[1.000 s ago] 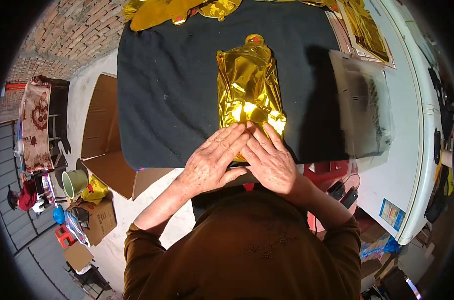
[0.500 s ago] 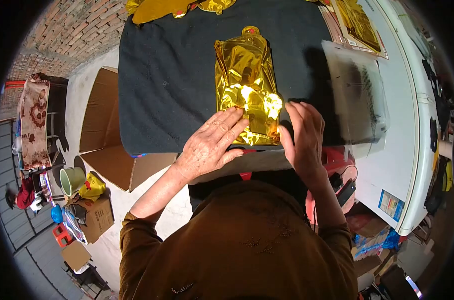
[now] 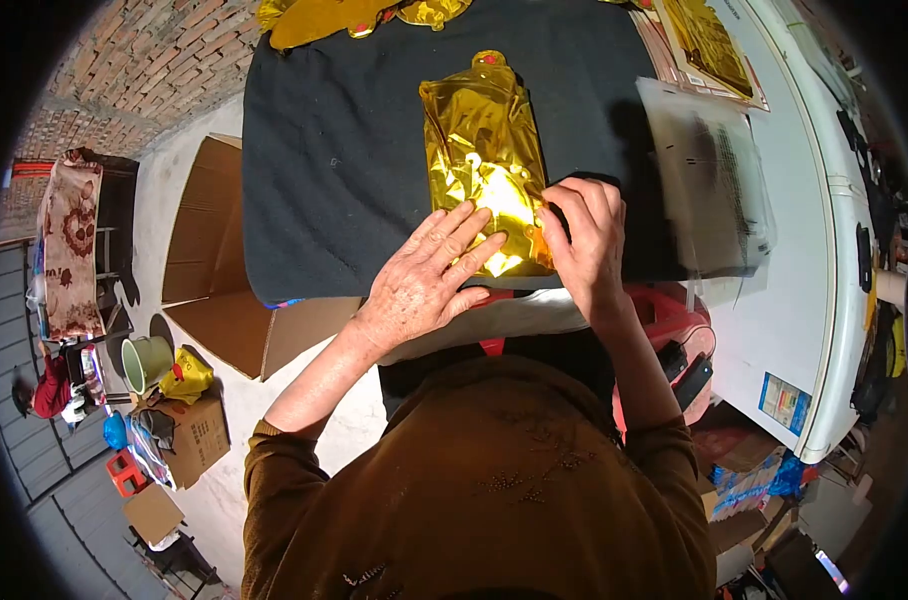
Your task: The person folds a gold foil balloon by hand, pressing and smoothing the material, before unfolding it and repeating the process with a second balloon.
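Observation:
A shiny piece of gold foil [image 3: 479, 125], folded into a flat rectangle and looking like a deflated foil balloon, lies on the dark cloth [image 3: 319, 170]. A rounded tab with a red mark sticks out at its far end. My left hand [image 3: 424, 270] rests with fingers spread, its fingertips pressing the foil's near left part. At the right edge, my right hand [image 3: 589, 240] has its fingers curled and its thumb against them, pinching the foil's side. The near part of the foil glares brightly, so its creases there are hard to make out.
More gold foil pieces [image 3: 334, 22] lie at the table's far edge. To the right are a clear plastic sleeve [image 3: 709, 180] and a stack with gold foil on top [image 3: 709, 45]. An open cardboard box [image 3: 209, 230] stands left. A person in red [image 3: 52, 390] is far left.
My right hand has moved slightly left and its fingers have closed on the foil's right edge. The foil has shifted and turned a little to the left; my left hand stays on it.

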A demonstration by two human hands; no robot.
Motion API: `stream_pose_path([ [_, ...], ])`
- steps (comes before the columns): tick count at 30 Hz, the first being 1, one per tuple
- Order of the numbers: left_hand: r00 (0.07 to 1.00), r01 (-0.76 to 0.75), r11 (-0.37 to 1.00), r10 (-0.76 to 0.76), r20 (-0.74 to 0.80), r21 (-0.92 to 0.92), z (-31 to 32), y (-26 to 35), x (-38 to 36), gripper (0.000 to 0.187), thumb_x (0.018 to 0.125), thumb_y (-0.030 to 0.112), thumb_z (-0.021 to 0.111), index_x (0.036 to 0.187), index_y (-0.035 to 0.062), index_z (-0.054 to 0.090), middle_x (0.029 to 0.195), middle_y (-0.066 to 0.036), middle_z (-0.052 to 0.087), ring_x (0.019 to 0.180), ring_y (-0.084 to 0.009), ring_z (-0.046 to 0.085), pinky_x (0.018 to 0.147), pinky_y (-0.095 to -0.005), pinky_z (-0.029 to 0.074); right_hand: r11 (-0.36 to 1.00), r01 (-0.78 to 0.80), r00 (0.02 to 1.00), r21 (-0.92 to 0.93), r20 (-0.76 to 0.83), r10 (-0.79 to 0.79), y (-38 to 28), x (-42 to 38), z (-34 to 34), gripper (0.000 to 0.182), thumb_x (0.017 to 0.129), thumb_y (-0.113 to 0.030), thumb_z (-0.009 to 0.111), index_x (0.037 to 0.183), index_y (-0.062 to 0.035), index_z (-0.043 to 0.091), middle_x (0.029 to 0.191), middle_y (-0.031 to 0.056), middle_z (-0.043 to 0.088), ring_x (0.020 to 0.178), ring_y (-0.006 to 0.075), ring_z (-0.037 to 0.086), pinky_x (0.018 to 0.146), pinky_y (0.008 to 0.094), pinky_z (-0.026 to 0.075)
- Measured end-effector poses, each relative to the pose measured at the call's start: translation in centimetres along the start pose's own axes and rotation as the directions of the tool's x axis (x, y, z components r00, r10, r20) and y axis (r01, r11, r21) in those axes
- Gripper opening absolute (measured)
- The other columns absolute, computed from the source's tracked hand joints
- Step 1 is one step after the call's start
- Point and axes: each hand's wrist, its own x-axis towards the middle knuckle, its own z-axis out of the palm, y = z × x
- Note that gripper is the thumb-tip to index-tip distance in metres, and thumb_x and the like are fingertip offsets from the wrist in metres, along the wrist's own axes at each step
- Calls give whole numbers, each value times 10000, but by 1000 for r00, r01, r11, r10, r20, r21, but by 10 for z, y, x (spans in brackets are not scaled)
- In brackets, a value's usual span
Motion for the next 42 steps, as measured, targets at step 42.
stream_pose_path([
  [42,995,99,990,-96,-36,104,20,12,20,720,992,587,613,1583,189,509,1648,-220,398,1561,-396,344,1290,-613,213,987,-124,976,102,190,104,0,28,14,84,975,-145,695,988,-111,619,855,96,733,783,336,725,666,450,550],
])
